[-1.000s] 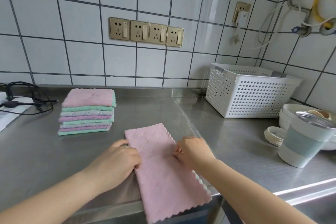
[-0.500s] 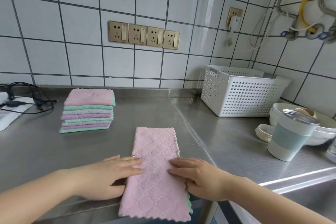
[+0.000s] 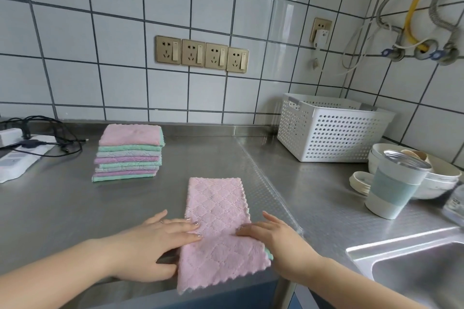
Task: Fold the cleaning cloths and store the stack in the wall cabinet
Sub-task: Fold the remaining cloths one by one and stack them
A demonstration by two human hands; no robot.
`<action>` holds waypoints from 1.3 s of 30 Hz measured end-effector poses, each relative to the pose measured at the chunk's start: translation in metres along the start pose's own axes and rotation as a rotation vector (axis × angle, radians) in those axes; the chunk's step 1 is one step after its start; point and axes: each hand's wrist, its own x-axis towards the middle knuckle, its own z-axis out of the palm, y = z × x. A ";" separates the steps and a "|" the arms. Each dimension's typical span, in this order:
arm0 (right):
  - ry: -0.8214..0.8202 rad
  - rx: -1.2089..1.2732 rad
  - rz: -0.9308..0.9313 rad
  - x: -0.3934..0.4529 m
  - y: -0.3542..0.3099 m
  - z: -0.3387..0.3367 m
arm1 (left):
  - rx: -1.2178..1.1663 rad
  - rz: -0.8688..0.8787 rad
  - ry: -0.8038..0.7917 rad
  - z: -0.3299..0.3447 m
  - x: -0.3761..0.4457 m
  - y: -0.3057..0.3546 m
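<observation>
The fingers of the left hand (image 3: 153,241) are laid out nearly straight and close together, their tips pressed flat on the left border of a pink cleaning cloth (image 3: 216,231); nothing is pinched or curled around. The fingers of the right hand (image 3: 278,238) are likewise stretched out and kept together, resting on the cloth's right border, with the thumb raised apart from them. A ring can be made out on one left finger, though its detail is too small to tell.

The cloth is folded into a long strip and is laid at the front edge of the steel countertop (image 3: 62,208), its near scalloped end hanging just over that edge. A green sliver of its underside is seen at the near right corner; the rest of that layer is hidden. Both forearms are cut off by the bottom of the frame.

Towards the back edge, left of centre, a stack of folded cloths (image 3: 128,155) in pink and green is set well apart from the hands. At the back left corner a tangle of black cables (image 3: 50,133) and a white power strip (image 3: 17,158) are partly cut off by the frame. At the back right corner a white perforated basket (image 3: 331,130) is placed; its contents cannot be seen. Near the right edge a cup (image 3: 394,188), a lid (image 3: 360,182) and bowls (image 3: 442,178) are grouped, and a sink (image 3: 414,271) is partly in view.
</observation>
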 end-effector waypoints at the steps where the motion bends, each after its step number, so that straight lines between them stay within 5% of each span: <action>1: 0.032 0.040 0.041 0.002 -0.003 -0.002 | 0.013 0.019 0.092 0.004 0.001 -0.001; 4: 0.146 0.131 0.174 0.009 -0.014 -0.007 | -0.103 -0.015 0.213 0.006 0.008 0.003; 11: 0.289 0.419 0.528 0.034 -0.029 -0.015 | -0.840 -0.297 0.643 0.002 0.037 0.019; 14: 0.325 0.577 0.586 0.039 -0.032 -0.009 | -1.013 -0.423 0.666 -0.002 0.050 0.026; 20: 0.133 0.412 0.502 0.043 -0.022 -0.006 | -0.947 -0.392 0.575 -0.002 0.058 0.020; 23: 0.164 0.382 0.466 0.044 -0.020 -0.005 | -0.800 -0.414 0.519 -0.001 0.059 0.019; 30: 0.217 0.370 0.518 0.053 -0.014 -0.007 | -0.590 -0.477 0.363 -0.015 0.074 0.010; 39: 0.065 0.406 0.688 0.071 -0.005 -0.013 | -0.427 -0.546 0.263 -0.027 0.097 0.001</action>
